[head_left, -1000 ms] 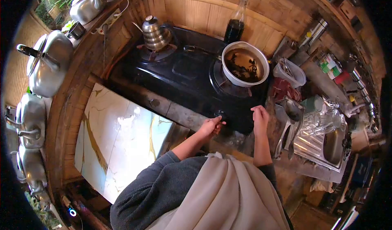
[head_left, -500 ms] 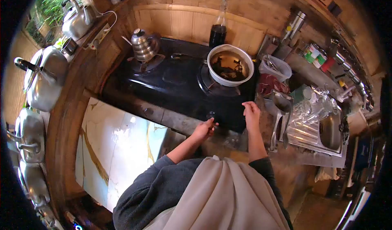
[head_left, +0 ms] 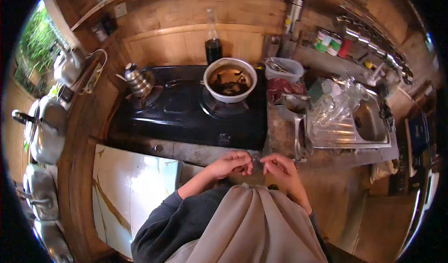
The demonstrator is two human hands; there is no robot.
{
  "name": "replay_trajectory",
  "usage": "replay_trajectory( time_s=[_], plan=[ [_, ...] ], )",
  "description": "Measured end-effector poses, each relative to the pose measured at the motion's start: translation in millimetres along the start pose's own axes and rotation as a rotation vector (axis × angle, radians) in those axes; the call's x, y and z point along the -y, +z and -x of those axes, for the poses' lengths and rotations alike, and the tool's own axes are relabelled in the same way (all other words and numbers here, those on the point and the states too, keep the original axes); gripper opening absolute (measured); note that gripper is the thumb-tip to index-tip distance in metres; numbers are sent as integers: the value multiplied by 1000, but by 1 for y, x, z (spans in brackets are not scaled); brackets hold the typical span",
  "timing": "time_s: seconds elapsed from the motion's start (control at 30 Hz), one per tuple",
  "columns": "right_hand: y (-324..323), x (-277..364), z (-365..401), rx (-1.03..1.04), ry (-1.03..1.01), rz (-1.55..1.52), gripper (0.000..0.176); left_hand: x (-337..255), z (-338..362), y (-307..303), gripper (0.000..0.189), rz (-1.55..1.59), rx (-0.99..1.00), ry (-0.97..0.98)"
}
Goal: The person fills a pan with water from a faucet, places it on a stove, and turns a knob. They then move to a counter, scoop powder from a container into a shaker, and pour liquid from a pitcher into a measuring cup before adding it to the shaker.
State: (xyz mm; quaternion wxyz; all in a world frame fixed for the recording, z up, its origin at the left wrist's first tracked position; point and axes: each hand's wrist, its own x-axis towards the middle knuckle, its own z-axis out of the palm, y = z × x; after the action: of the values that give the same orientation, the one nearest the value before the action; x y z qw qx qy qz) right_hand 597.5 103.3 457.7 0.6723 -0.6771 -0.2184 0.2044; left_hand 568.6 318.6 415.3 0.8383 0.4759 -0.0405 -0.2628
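My left hand (head_left: 232, 164) is in front of the stove's near edge, its fingers curled, and nothing can be made out in it. Close to its right, my right hand (head_left: 278, 166) has bent fingers that are partly apart, with nothing visible in them. The two hands do not touch. Beyond them is the black stove (head_left: 186, 130), with a metal bowl (head_left: 230, 98) of brown liquid and dark pieces on its right burner. A silver gooseneck kettle (head_left: 139, 82) stands on the left burner.
A dark bottle (head_left: 213, 50) stands behind the stove. On the right are a plastic container (head_left: 284, 70), a metal pitcher (head_left: 294, 111), glassware (head_left: 343, 99) and a sink (head_left: 372, 118). A marble-patterned surface (head_left: 133, 179) lies left; large kettles (head_left: 49, 132) line the left edge.
My left hand has left the stove's front knob and drawn back. My right hand has come back from the stove's right side toward my left hand. The view has shifted.
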Motion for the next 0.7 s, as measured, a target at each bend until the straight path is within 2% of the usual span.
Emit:
replay_trajectory(
  time_s=[0.07, 0.1, 0.2, 0.23, 0.27, 0.4, 0.5, 0.6, 0.7],
  plan=[
    [-6, 23, 29, -21, 174, -65, 15, -8, -2, 13, 30, -138, 141, 43],
    [-17, 23, 47, -89, 169, -68, 15, -15, -12, 26, 27, -205, 271, 74],
    [-32, 19, 87, -255, 86, -96, 14, -17, -35, 60, 28, -228, 361, 40],
    [-36, 18, 100, -310, 87, -102, 14, -22, -40, 76, 20, -253, 414, -66],
    [-41, 18, 113, -368, 84, -108, 14, -18, -51, 87, 20, -266, 464, -90],
    [-53, 24, 168, -643, 35, -114, 14, 16, -96, 141, 23, -243, 787, -193],
    [-60, 21, 215, -882, 47, -102, 14, 42, -127, 183, 32, -289, 897, -294],
    [-68, 15, 265, -1067, 111, -100, 14, 75, -153, 221, 33, -230, 1054, -398],
    [-72, 11, 306, -1242, 54, -212, 13, 105, -174, 267, 37, -193, 1274, -460]
  ],
)
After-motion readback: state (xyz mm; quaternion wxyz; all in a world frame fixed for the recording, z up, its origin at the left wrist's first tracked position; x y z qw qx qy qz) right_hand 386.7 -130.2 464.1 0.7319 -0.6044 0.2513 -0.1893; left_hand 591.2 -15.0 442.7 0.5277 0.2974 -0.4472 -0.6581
